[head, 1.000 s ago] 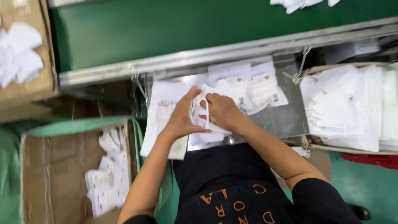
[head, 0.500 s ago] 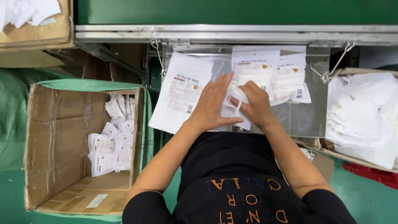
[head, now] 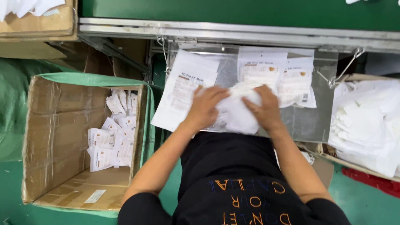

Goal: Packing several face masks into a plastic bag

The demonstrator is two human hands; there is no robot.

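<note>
My left hand point(head: 207, 107) and my right hand point(head: 264, 109) both press on a white mask in a clear pouch point(head: 235, 111) lying on a small metal tray point(head: 310, 121) hung by hooks from a rail. The fingers of both hands grip the pouch's edges; motion blur hides the details. A stack of empty white printed pouches point(head: 183, 89) lies under and left of my left hand. Filled printed pouches point(head: 277, 73) lie at the tray's back, just beyond my right hand.
A large cardboard box point(head: 62, 137) lined with green sheeting stands at the left and holds several packed pouches point(head: 110, 137). A box of loose white masks point(head: 366, 121) sits at the right. A green conveyor point(head: 233, 10) runs behind the metal rail.
The view has tilted down and left, showing more of the cardboard box. My hands stayed on the pouch, the left one sliding right over it and the right one spreading across the mask.
</note>
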